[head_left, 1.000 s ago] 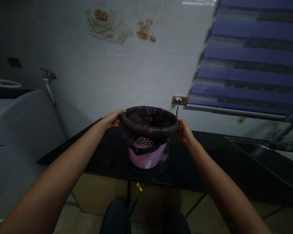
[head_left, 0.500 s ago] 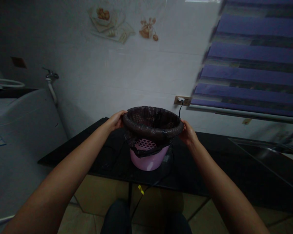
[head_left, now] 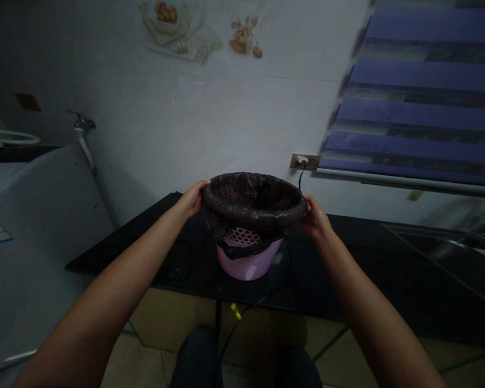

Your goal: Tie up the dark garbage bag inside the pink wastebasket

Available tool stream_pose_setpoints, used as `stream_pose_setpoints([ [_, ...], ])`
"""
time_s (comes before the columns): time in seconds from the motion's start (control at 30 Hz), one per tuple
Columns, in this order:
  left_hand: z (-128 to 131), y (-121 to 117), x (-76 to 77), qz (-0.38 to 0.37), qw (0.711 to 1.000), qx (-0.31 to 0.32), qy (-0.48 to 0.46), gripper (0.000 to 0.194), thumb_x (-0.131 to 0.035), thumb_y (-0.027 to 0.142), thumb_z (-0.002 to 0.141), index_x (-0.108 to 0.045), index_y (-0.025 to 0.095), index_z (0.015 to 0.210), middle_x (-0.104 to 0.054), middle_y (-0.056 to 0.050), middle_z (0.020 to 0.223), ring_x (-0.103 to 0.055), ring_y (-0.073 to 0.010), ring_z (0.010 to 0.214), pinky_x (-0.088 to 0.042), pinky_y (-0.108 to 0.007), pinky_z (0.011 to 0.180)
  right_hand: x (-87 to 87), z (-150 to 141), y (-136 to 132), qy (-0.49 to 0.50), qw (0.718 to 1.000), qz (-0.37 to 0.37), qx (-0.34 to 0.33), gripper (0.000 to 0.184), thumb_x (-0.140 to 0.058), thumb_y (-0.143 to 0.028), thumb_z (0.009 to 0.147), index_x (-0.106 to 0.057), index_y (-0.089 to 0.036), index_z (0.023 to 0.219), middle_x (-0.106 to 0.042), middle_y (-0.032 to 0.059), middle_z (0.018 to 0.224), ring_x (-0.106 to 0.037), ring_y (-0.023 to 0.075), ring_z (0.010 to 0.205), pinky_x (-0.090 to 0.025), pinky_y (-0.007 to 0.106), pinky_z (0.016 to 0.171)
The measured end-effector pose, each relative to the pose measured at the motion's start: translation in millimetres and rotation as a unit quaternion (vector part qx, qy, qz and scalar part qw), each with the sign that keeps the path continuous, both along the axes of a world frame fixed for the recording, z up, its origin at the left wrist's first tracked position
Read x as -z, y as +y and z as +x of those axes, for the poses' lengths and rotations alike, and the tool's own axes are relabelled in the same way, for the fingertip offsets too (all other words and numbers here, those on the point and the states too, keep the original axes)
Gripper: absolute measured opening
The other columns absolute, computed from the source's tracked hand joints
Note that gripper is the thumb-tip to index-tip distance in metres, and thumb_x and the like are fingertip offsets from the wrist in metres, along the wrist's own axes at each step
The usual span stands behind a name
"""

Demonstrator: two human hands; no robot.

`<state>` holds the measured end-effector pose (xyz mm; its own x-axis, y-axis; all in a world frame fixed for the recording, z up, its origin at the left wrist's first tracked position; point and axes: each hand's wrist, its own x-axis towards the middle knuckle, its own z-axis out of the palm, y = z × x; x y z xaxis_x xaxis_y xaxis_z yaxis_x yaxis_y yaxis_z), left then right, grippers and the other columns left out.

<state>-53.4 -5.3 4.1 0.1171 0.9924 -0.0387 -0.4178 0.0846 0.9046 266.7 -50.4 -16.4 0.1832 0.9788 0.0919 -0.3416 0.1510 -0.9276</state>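
A pink trash bin [head_left: 246, 267] with round holes in its side stands in front of me over the black counter. A black trash bag [head_left: 258, 215] lines it, folded down over the rim, with a loose edge hanging at the front. My left hand [head_left: 194, 198] grips the bag-covered rim on the left side. On the opposite side, my right hand [head_left: 316, 216] holds the rim, its fingers partly hidden behind it. Inside the bag it is dark, and the bottom does not show.
The black countertop [head_left: 178, 264] runs to a metal sink [head_left: 432, 248] on the right. A washing machine [head_left: 40, 226] stands at left, near a wall tap [head_left: 83, 123]. A plug sits in the wall socket [head_left: 304, 161]. A cord with a yellow tag [head_left: 235, 311] hangs over the counter's front edge.
Both hands keep the same hold on the bin's rim, and the bag looks unchanged. The view has shifted slightly.
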Motion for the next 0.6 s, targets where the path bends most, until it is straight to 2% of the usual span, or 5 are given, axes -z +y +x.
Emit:
stream_pose_setpoints([
  [0.13, 1.9, -2.1, -0.9, -0.008, 1.0, -0.008, 0.001, 0.015, -0.047, 0.024, 0.076, -0.056, 0.015, 0.067, -0.057, -0.002, 0.058, -0.054, -0.0143, 0.049, -0.045, -0.024, 0.054, -4.1, -2.6, -3.2, 0.053, 0.998, -0.033, 0.005, 0.023, -0.067, -0.035, 0.066, -0.051, -0.018, 0.068, -0.046, -0.0009, 0.057, -0.041, 0.0098, 0.05, -0.033, 0.02, 0.044],
  [0.47, 3.7, -2.7, -0.5, 0.005, 1.0, -0.027, 0.005, 0.013, -0.048, 0.023, 0.074, -0.056, 0.015, 0.068, -0.058, -0.002, 0.059, -0.057, -0.0163, 0.056, -0.046, -0.025, 0.059, -8.0, -5.5, -6.5, 0.041, 0.999, -0.018, 0.007, 0.039, -0.07, -0.036, 0.062, -0.036, -0.017, 0.058, -0.03, -0.0036, 0.048, -0.027, 0.0068, 0.042, -0.027, 0.021, 0.041],
  [0.6, 4.8, -3.6, -1.3, 0.014, 1.0, -0.022, -0.017, 0.014, -0.047, 0.021, 0.075, -0.057, 0.015, 0.068, -0.058, -0.002, 0.061, -0.055, -0.0148, 0.054, -0.046, -0.024, 0.058, -9.6, -7.7, -8.2, 0.039, 0.999, -0.022, 0.006, 0.04, -0.071, -0.037, 0.06, -0.036, -0.017, 0.058, -0.03, -0.0036, 0.047, -0.026, 0.0068, 0.043, -0.026, 0.02, 0.04],
])
